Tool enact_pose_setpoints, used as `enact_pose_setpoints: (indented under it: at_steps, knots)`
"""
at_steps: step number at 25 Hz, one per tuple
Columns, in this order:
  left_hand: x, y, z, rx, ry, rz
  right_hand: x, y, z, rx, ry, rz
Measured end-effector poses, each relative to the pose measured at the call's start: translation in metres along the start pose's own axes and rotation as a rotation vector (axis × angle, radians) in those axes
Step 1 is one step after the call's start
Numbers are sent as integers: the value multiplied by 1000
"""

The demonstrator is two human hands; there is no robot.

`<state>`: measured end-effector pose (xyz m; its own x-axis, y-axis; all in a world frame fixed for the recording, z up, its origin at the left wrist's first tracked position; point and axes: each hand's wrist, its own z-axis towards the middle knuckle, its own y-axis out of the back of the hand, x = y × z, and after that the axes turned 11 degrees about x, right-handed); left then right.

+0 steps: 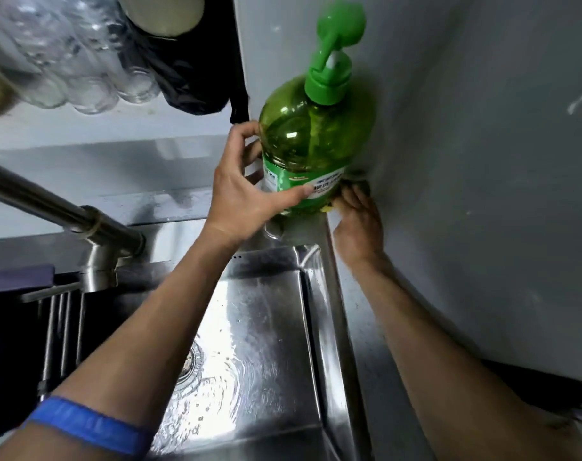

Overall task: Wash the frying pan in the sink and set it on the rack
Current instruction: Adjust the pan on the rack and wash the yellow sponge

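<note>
Green plastic fills the grip of the left hand (246, 191): thumb across the label, fingers curled round the far side of the soap bottle (311, 151), which tilts off the surface at centre frame. Right hand (358, 217) sits just below-right of the bottle base, fingers tucked under/behind it against the grey wall (482, 161); can't tell whether they pinch anything (a bit of yellow shows at the fingertips, too hidden to name). Pump head (341, 24) is blurred, top centre. Below the hands, steel sink (319, 327) w/ water rippling round the drain (191, 364). Faucet (96, 227) at left; glass jars (93, 84) upper left. Blue wristband (86, 424) on left forearm, bottom left. Frying pan isn't identifiable anywhere in frame.
</note>
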<state>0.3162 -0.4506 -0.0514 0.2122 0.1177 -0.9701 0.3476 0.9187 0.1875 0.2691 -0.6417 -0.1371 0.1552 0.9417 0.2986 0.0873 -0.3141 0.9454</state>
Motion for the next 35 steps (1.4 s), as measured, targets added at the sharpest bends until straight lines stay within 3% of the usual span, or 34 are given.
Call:
enact_pose_setpoints:
  at_steps: [2, 6, 10, 12, 15, 18, 22, 24, 28, 30, 32, 35]
  knots:
    - [3, -23, 4, 35, 28, -51, 0, -8, -44, -55, -57, 112]
    - [7, -57, 16, 157, 126, -92, 0, -30, -166, -2, -83, 25]
    - [10, -62, 16, 222, 187, -6, 1, -18, -100, 139, -89, 6]
    - [11, -62, -4, 91, 217, 30, -7, -16, -83, 162, -94, 15]
    - [9, -67, -64, -135, 389, -142, -14, -29, -176, 12, -66, 13]
    - [12, -65, -155, -151, 539, -142, 6, -35, -276, 78, -106, -12]
    - [11, -44, -247, -112, 670, -123, 2, -14, -216, 106, -39, -6]
    - [4, -25, -284, -170, 699, -148, -6, -15, -210, 63, -26, -11]
    - [-16, 31, -361, -396, 791, -303, 17, -42, -310, 79, 88, -60]
    - [-27, 67, -385, -593, 813, -362, 50, -60, -338, 180, 82, 42]
    - [-42, 101, -384, -747, 730, -344, 96, -76, -336, 246, -73, 381]
    - [-71, 143, -356, -644, 415, -198, 174, -89, -322, 320, -317, 941]
